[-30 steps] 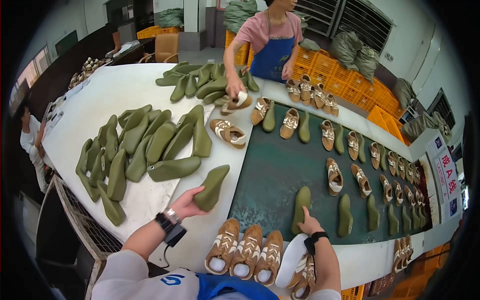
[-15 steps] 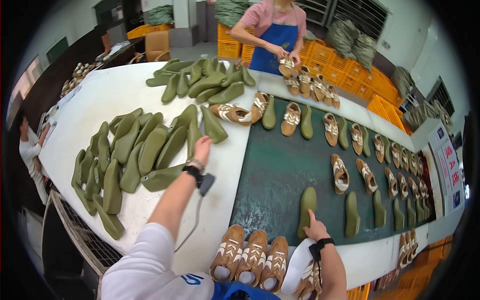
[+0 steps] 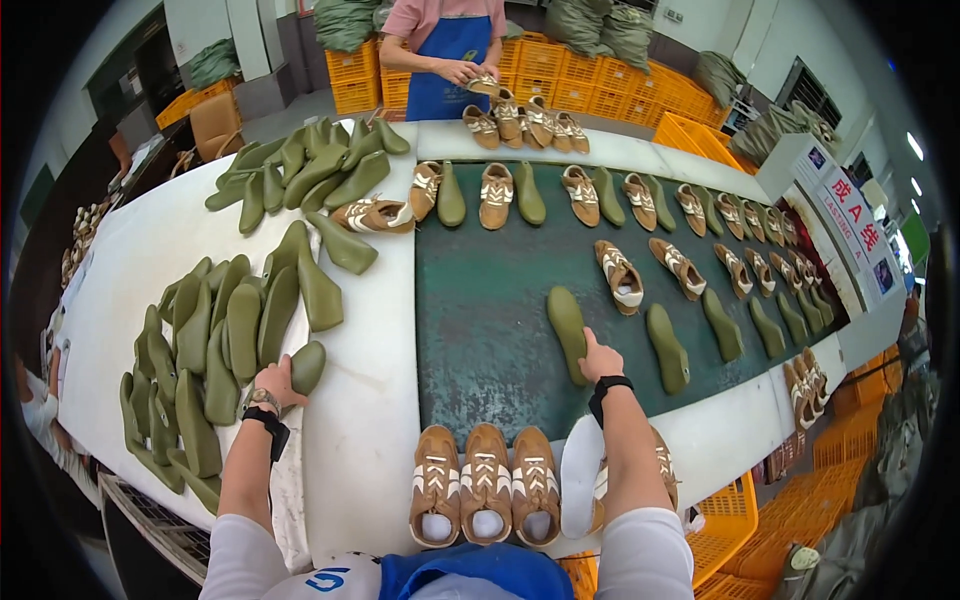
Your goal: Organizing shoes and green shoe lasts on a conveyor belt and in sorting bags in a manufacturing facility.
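Observation:
My left hand [image 3: 275, 386] is closed round the near end of a green shoe last [image 3: 308, 368] at the edge of the left-hand pile; the fingertips are partly hidden. My right hand [image 3: 602, 360] grips the heel end of another green shoe last [image 3: 566, 325], which lies on the dark green belt [image 3: 480, 350]. Below the belt, brown and white sneakers [image 3: 487, 480] stand in a row, toes away from me. A white insole-shaped piece [image 3: 582, 475] leans beside my right forearm, which partly covers a further sneaker [image 3: 662, 465].
More green lasts [image 3: 240, 325] are heaped on the white table [image 3: 370, 430]. Sneakers and lasts line the belt toward a white machine housing [image 3: 835, 215]. Across the table a person in a blue apron [image 3: 450, 70] handles a sneaker. Orange crates [image 3: 580, 80] stand behind.
My left hand has come back toward me from the upper part of the pile onto a last at its near edge. My right hand stays at the belt last. The view has turned right.

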A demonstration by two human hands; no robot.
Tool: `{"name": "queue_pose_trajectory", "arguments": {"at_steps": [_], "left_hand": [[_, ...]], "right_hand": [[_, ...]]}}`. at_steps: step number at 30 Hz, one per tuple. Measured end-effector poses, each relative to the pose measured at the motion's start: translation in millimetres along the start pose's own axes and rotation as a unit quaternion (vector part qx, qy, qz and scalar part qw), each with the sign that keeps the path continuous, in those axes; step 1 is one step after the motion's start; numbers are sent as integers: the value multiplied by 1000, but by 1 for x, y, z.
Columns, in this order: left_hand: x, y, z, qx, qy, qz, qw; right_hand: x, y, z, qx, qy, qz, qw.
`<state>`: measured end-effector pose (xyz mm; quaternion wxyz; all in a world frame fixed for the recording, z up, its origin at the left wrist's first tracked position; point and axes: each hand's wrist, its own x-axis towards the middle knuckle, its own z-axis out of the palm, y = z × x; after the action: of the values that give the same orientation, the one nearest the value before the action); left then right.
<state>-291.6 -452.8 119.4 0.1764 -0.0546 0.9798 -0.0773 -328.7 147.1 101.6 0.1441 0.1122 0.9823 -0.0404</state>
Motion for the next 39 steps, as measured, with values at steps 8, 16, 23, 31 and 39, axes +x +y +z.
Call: {"name": "queue_pose_trajectory", "arguments": {"at_steps": [8,16,23,31,39], "left_hand": [[-56,14,24,1,48,18,999],[-96,41,32,16,58,55,997],[-125,58,42,37,98,88,991],[-150,67,51,37,142,135,980],[-154,70,47,24,129,93,987]], "right_hand": [[-35,15,-11,35,-65,-29,997],[-107,30,-55,136,120,-157,971],[-267,-20,10,128,-74,-257,955],[-344,-80,47,150,59,-361,918],[-278,-85,2,373,5,-396,839]]}}
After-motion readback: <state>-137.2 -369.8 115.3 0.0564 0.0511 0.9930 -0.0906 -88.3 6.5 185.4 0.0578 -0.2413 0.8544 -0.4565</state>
